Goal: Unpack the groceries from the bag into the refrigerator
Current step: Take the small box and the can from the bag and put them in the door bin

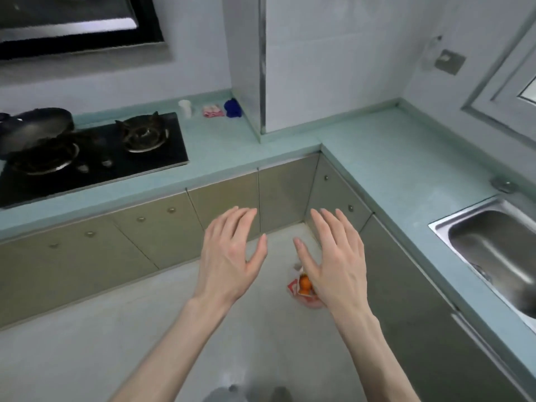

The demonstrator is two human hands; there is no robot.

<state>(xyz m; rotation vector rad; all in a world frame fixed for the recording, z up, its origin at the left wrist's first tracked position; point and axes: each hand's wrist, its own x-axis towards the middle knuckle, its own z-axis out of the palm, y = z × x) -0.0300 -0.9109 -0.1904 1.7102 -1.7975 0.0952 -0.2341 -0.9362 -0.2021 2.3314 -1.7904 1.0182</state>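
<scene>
A red and white plastic grocery bag [293, 288] lies on the grey floor near the corner of the cabinets. Something orange [305, 282] shows inside it. My right hand [333, 259] hovers above the bag with fingers spread, palm down, and hides much of it. My left hand [232, 253] is held out level beside it, also spread and holding nothing. Both hands are well above the floor. No refrigerator is in view.
An L-shaped teal counter [391, 158] wraps the corner over beige cabinet doors [226, 204]. A black gas hob [95, 158] with a dark pan [34, 126] sits at left. A steel sink [493, 245] is at right. A cup [185, 107] and small items stand at the back.
</scene>
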